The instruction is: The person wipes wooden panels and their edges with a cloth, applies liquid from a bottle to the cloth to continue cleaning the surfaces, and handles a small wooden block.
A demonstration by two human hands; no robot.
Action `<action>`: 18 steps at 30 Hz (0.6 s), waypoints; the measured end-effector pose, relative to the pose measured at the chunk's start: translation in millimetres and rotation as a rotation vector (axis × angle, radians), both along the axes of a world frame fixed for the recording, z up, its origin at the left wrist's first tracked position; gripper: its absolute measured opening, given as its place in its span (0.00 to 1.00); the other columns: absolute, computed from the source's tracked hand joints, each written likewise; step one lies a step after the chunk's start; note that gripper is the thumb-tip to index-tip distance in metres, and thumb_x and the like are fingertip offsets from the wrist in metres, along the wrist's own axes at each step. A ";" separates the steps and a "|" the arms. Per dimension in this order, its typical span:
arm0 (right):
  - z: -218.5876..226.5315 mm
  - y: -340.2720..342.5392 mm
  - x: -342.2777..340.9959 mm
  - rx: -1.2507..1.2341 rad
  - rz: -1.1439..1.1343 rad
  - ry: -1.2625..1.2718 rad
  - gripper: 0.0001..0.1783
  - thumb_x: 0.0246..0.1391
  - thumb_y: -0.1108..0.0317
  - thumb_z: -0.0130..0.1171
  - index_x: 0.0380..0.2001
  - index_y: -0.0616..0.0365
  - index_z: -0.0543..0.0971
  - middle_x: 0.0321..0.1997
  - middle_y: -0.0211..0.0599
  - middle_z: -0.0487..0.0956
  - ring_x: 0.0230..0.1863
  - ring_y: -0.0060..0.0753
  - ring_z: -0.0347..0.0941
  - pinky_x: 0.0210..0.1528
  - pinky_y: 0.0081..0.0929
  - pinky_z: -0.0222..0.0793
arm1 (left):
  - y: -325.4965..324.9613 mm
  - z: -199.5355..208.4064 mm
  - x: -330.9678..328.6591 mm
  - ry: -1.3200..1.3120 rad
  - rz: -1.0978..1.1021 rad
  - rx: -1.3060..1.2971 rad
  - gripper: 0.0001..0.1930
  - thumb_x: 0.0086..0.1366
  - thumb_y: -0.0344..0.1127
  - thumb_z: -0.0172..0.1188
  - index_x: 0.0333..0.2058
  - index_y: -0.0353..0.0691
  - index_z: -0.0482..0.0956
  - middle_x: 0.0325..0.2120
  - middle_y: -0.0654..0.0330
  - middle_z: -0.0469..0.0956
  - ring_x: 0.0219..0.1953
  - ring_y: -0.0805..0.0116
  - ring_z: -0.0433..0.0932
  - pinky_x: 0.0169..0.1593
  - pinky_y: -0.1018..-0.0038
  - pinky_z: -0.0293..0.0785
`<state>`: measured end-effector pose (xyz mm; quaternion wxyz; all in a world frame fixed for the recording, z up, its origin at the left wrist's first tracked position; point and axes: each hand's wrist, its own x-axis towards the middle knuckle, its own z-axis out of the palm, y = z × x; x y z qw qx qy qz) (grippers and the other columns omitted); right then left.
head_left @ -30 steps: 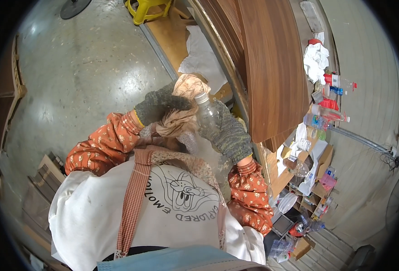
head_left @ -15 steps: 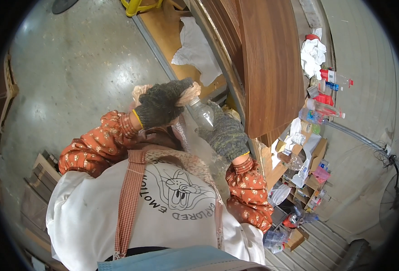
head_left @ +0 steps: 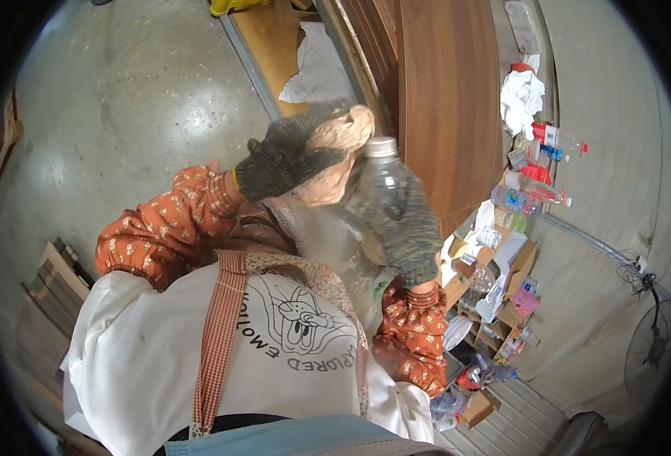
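My left hand (head_left: 278,161), in a dark knitted glove, is closed around a crumpled tan cloth (head_left: 329,185). Part of that cloth bulges out above the fingers, just left of the bottle's cap. In my right hand (head_left: 407,232), also gloved in grey knit, is a clear plastic bottle (head_left: 385,172) with a whitish cap, held cap end up. A narrow gap shows between cap and cloth. The glove hides the bottle's lower part. Below the hands, a hazy translucent plastic bag or sheet (head_left: 328,239) hangs by my apron.
A brown wood-grain panel (head_left: 449,99) stands just beyond my right hand. Several bottles (head_left: 531,188) and a crumpled white cloth (head_left: 521,99) lie along the right. Cardboard boxes (head_left: 523,273) and a fan (head_left: 652,342) are farther right. White sheeting (head_left: 318,68) lies at the top.
The bottle has moved up and right in my right hand. Its cap, covered before at the cloth, now shows. My left hand has shifted slightly up and right, with more cloth exposed.
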<state>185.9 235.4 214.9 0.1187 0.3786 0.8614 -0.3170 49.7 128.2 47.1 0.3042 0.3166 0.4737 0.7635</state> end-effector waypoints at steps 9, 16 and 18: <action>-57.7 141.9 45.6 0.342 -0.123 0.837 0.33 0.48 0.65 0.67 0.55 0.63 0.66 0.54 0.44 0.71 0.52 0.36 0.69 0.53 0.29 0.69 | 76.2 7.3 37.6 0.895 0.655 -0.245 0.28 0.57 0.37 0.57 0.58 0.46 0.66 0.59 0.52 0.63 0.59 0.56 0.65 0.52 0.66 0.70; -122.5 212.3 66.8 1.415 0.232 0.390 0.22 0.56 0.67 0.52 0.55 0.57 0.71 0.62 0.47 0.65 0.65 0.51 0.57 0.66 0.43 0.51 | 90.1 -14.7 138.7 0.750 0.663 -0.387 0.28 0.55 0.31 0.55 0.57 0.42 0.66 0.58 0.48 0.64 0.48 0.56 0.72 0.51 0.66 0.69; -126.1 206.4 61.5 0.957 0.197 0.787 0.23 0.54 0.66 0.53 0.55 0.57 0.71 0.60 0.47 0.68 0.64 0.53 0.59 0.66 0.45 0.52 | 89.1 -21.5 135.9 0.919 0.804 -0.447 0.27 0.54 0.30 0.54 0.56 0.36 0.66 0.57 0.47 0.65 0.43 0.58 0.74 0.49 0.67 0.69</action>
